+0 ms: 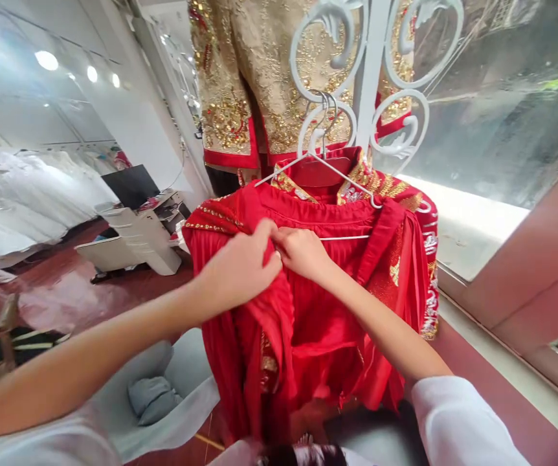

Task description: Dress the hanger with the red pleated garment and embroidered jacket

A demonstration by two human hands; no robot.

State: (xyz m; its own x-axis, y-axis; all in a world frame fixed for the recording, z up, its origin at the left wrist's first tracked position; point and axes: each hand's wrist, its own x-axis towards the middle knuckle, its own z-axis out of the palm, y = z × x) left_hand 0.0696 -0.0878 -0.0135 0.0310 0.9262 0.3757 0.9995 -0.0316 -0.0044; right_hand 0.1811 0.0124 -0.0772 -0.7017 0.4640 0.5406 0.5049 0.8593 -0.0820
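A red gathered skirt (325, 310) hangs in front of me, its waistband draped over a white hanger (334, 163). My left hand (247, 264) and my right hand (307, 254) meet at the waistband's left part, fingers pinched together on the red cloth. The left hand is slightly blurred. Gold-beaded cloth (218, 219) lies over the skirt's left shoulder of fabric. Directly behind hangs a red jacket (427, 223) with a gold-embroidered collar and silver and gold sleeve trim. The exact bit of cloth between my fingertips is hidden.
White scrolled ironwork (373, 77) carries the hangers. A gold-sequined garment (279, 71) with red edging hangs above. Glass (512, 110) stands on the right. To the left are a grey seat with a cushion (153, 398), a desk with a monitor (130, 186) and white gowns (21, 188).
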